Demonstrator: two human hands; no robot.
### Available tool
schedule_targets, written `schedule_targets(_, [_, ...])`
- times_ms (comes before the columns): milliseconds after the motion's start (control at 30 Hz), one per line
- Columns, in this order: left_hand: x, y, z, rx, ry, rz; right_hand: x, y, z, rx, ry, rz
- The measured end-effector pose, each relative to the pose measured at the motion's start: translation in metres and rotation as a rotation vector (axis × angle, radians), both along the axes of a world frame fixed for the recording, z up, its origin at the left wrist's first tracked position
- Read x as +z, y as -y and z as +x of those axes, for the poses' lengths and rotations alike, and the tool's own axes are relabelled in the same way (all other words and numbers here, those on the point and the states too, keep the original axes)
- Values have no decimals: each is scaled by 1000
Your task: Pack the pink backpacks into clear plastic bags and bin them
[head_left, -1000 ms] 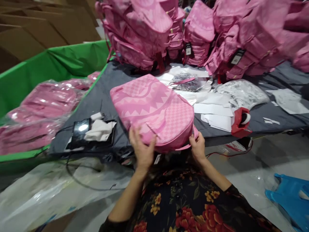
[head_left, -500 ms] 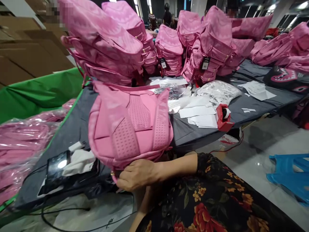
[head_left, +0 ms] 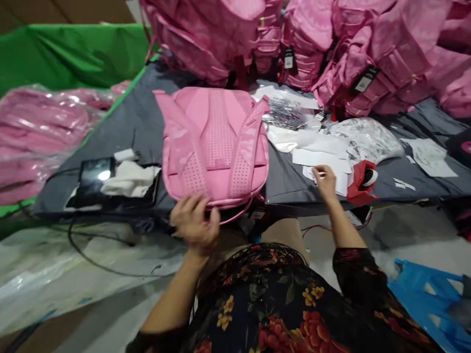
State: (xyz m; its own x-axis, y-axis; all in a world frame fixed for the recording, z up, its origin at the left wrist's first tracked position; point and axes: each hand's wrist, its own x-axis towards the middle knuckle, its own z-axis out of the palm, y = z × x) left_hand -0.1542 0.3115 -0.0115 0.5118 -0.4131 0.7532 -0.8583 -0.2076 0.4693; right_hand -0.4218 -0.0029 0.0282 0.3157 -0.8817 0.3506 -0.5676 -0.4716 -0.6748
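Presently, the left grip (head_left: 195, 220) is at the near edge of a pink bag (head_left: 220, 127), its fingers laid over the bottom rim and its thumb set apart from them; whether it is closed on the rim cannot be told, the hand being slightly blurred. The bag lies on the dark surface (head_left: 283, 189), directly beyond the left grip, with its back panel and both straps (head_left: 191, 159) facing up.

The right grip (head_left: 324, 181) is well apart from the left, over white papers (head_left: 309, 157) to the right of the bag. It is narrow, thumb and forefinger drawn close together; whether a sheet is pinched between them cannot be confirmed.

Just right of the right grip stands a red dispenser (head_left: 358, 189) carrying a white roll (head_left: 370, 177). Beyond that grip lies a clear packet (head_left: 368, 137); farther to its right are small slips (head_left: 404, 184).

Left of the left grip, a tablet (head_left: 94, 179) and a white cloth (head_left: 128, 179) sit side by side, and a small white block (head_left: 125, 155) is just behind the cloth. Farther left, a green bin (head_left: 84, 51) contains plastic-wrapped bags (head_left: 44, 127). Beyond both grips, pink backpacks (head_left: 221, 34) crowd the far side; one bears a black-and-white tag (head_left: 289, 59).
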Motion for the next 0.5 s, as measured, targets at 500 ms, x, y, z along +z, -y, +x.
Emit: schedule_targets(500, [-10, 5, 93, -182, 219, 7, -46, 79, -76, -379, -246, 214])
